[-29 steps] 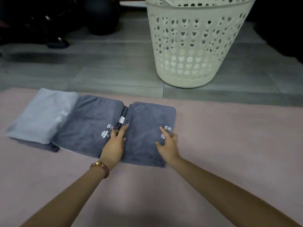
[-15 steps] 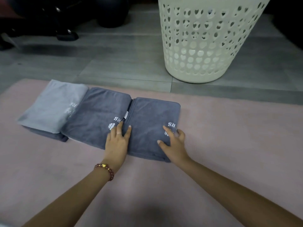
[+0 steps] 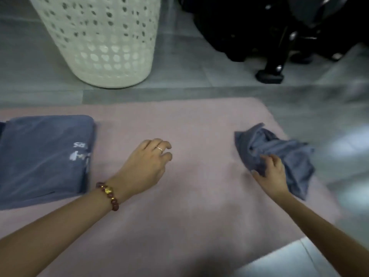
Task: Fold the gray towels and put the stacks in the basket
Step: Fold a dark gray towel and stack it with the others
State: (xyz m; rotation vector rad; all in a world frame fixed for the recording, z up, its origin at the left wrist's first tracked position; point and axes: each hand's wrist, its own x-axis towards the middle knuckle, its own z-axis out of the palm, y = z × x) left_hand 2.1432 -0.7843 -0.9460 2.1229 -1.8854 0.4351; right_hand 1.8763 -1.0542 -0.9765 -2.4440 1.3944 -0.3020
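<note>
Pink matting (image 3: 189, 206) covers the near ground, laid over a gray tiled floor (image 3: 199, 76). The right hand (image 3: 273, 172) reaches out to the mat's right edge and digs its curled fingers into the near side of a crumpled gray towel (image 3: 279, 148), gripping a bunch of the cloth. The picture is blurred there, so I cannot tell how much cloth it has gathered. That towel lies in a loose heap, partly on the mat and partly hanging over its right border.

The left hand (image 3: 147, 164) is over the bare middle of the mat with its fingers loosely curled and nothing in them. Whether it touches the mat or hangs just above it cannot be told. A thin ring (image 3: 159, 149) sits on one finger, and a bracelet (image 3: 108, 193) of dark red beads with one gold bead circles the wrist.

Left of that hand, near but apart from it, a folded gray towel (image 3: 44, 156) lies flat on the mat with white lettering on its right side. It is well apart from the crumpled one.

Beyond the mat's far edge, on the tiles, stands the basket (image 3: 103, 43), white plastic with rows of small holes in its wall. Its rim is out of frame, so what it holds cannot be seen. Black gear (image 3: 269, 37) fills the far right corner.
</note>
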